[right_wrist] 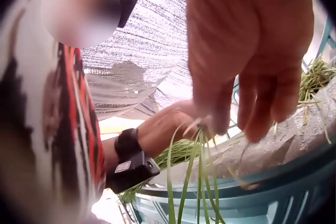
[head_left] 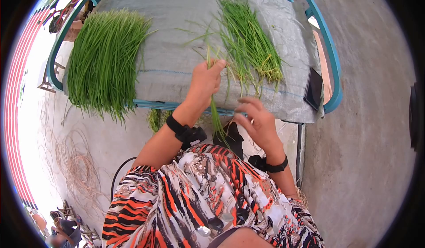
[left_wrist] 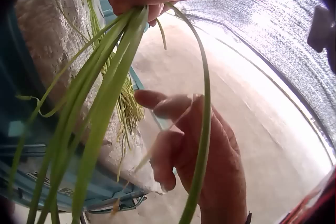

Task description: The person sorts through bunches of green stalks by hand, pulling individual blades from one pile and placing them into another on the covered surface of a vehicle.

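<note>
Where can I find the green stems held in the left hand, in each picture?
Head view: the held stems are near the centre, passing through the left hand.
Left wrist view: mostly the left half, fanning downward.
Right wrist view: bottom, a little right of centre.
Shared landmark: the left hand gripping them.

2 hands [head_left: 205, 83], 2 wrist cams [head_left: 194, 137], 1 smartphone [head_left: 313, 88], 1 held bunch [head_left: 215, 115] + 2 lg. leaf piles [head_left: 106, 57] on 1 tarp [head_left: 177, 35].
</note>
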